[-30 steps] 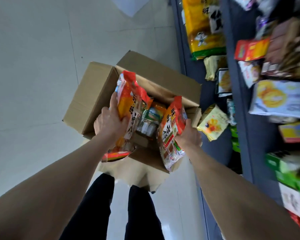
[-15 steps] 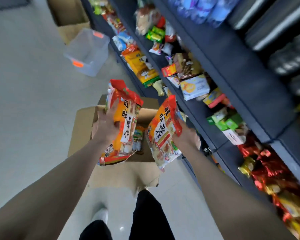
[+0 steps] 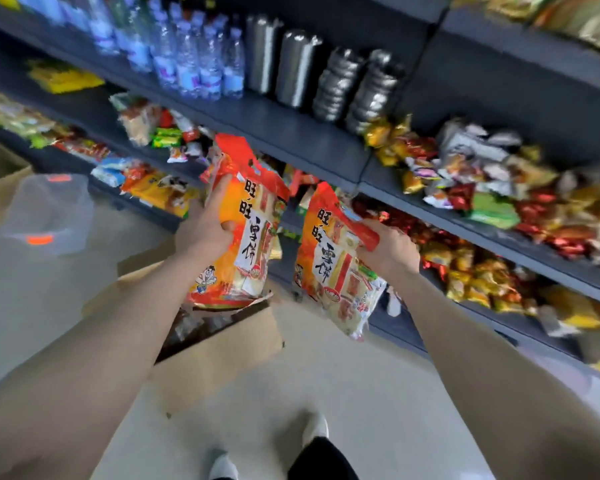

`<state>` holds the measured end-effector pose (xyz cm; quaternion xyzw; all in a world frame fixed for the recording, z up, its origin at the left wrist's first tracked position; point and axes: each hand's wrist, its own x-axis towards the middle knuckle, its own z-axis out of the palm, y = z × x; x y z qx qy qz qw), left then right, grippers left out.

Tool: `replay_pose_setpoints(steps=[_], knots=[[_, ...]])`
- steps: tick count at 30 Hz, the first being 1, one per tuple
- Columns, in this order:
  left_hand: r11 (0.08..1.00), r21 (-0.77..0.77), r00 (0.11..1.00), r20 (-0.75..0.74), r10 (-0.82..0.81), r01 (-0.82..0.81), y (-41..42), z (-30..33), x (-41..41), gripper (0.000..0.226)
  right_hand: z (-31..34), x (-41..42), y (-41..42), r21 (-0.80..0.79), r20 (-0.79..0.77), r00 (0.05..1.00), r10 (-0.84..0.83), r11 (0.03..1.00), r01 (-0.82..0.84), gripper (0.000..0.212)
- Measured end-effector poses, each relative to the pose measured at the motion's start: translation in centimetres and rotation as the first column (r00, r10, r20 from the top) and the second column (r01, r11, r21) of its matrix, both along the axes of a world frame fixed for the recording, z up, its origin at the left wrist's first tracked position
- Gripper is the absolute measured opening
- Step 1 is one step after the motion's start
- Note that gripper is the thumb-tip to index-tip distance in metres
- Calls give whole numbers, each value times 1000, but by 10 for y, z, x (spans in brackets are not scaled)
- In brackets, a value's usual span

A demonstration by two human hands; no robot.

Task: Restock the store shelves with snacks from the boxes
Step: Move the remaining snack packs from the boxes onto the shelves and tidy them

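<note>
The fingers [image 3: 219,194] of the left hand [image 3: 201,230] are curled around the left edge of an orange and red snack bag [image 3: 246,230], with the index finger lying up along its face, so the bag stands upright in a firm grasp. The right hand [image 3: 388,251] is closed on the upper right edge of a second snack bag [image 3: 333,268] of the same kind, pinching the red top strip; this bag hangs tilted, its lower end pointing down and to the right. The two bags sit side by side, near each other but apart, held above the floor in front of the dark shelves [image 3: 291,133]. Just below the left bag an open cardboard box [image 3: 222,351] rests on the pale floor [image 3: 343,393], with more packets dimly seen inside. To the far left a clear plastic bin [image 3: 49,213] stands on the floor beside another cardboard box [image 3: 0,181]. On the far upper shelf stand water bottles [image 3: 194,60] and stacked metal containers [image 3: 343,84]. The shelves to the right are heaped with mixed snack packets [image 3: 482,174]. At the near edge, two pale shoes [image 3: 316,427] and dark trouser legs show.
</note>
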<state>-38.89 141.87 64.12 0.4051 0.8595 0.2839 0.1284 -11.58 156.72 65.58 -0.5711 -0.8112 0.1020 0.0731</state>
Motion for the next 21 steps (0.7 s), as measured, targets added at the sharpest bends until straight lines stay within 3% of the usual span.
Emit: replay_pose_setpoints(steps=[8, 14, 21], knots=[[942, 157, 953, -120, -279, 296, 61, 96, 137, 81, 82, 171, 2, 124, -113, 983, -143, 980, 157, 50], [825, 335, 890, -165, -425, 456, 116, 160, 279, 80, 161, 326, 4, 242, -331, 922, -201, 926, 289, 47], [643, 570, 855, -270, -442, 512, 170, 233, 429, 82, 262, 493, 16, 382, -530, 827, -189, 817, 432, 39]])
